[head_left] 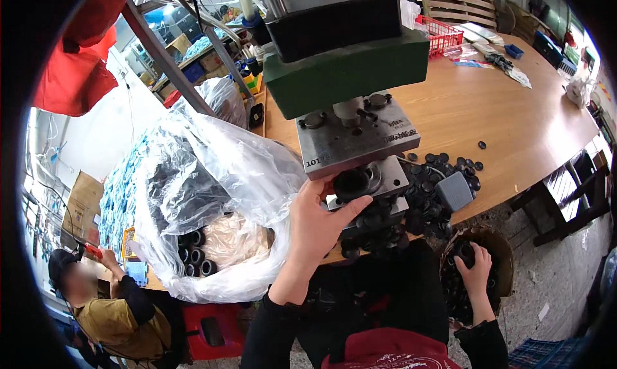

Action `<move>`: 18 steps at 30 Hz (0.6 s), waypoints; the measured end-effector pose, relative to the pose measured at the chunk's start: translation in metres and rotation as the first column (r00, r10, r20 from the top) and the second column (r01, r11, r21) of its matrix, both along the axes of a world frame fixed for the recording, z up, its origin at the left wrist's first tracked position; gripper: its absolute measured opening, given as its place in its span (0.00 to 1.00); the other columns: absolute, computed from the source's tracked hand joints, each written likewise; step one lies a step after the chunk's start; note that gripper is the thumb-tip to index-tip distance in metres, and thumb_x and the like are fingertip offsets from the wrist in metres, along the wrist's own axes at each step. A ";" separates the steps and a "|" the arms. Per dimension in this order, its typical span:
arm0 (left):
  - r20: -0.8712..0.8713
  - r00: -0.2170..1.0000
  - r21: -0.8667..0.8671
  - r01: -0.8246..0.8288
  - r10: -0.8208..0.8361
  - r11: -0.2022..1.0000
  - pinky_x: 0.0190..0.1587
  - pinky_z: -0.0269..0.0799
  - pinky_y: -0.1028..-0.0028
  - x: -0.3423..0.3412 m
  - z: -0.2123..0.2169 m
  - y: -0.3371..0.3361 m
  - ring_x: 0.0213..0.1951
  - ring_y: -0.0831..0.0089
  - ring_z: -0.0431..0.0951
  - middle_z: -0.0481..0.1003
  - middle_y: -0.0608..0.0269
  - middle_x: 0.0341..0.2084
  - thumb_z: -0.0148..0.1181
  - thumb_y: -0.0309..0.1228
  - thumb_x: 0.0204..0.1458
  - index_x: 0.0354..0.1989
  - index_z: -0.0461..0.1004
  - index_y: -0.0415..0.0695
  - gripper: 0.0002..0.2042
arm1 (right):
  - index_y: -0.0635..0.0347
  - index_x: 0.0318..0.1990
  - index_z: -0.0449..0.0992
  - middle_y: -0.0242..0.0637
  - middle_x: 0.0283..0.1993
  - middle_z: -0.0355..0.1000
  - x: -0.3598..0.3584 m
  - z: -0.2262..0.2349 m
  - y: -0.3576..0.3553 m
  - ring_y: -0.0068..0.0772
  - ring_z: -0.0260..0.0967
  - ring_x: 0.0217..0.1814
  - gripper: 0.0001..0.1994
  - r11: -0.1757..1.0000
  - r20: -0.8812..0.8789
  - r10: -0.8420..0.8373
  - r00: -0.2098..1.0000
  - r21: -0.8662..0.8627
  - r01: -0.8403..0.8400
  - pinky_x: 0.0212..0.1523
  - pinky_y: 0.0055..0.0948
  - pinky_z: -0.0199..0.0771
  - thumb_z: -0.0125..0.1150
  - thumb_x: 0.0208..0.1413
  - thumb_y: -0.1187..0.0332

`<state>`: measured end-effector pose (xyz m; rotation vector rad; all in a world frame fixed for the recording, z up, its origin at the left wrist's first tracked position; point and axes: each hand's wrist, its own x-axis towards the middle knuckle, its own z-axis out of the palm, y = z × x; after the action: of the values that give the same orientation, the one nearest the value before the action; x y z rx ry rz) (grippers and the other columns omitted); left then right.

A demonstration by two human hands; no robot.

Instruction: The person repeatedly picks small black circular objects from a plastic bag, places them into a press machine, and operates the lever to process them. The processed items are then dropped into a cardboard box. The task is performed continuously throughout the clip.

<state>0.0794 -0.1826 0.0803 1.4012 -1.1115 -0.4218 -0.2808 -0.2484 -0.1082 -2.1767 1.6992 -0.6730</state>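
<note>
My left hand [319, 222] holds a black round rubber part [352, 183] at the lower die block of a grey and green press machine [350, 80], thumb and fingers closed around it. My right hand [476, 268] reaches down into a brown basket [505, 252] of black parts on the floor and grips one black ring-shaped part [464, 253]. More black round parts [427, 186] lie piled on the wooden table [514, 125] to the right of the press base, around a grey foot-shaped block [454, 190].
A large clear plastic bag [205, 195] with black rings inside stands left of the press. A red basket [441, 35] and tools sit at the table's far end. Another person [109, 305] sits at lower left. A red stool [212, 330] stands below the bag.
</note>
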 end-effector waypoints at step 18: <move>0.498 0.852 0.134 -0.261 0.163 0.956 0.44 0.72 0.66 -0.005 0.002 -0.029 0.39 0.63 0.79 0.80 0.54 0.36 0.74 0.40 0.40 0.44 0.77 0.38 0.25 | 0.61 0.64 0.64 0.47 0.64 0.61 0.044 0.065 -0.049 0.49 0.56 0.67 0.25 0.924 0.067 0.228 0.971 -0.330 -0.194 0.66 0.42 0.57 0.59 0.59 0.68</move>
<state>0.0740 -0.2112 0.0824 1.8498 -1.3169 -0.0104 -0.2368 -0.2971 -0.0432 -2.4468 1.3521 -1.0442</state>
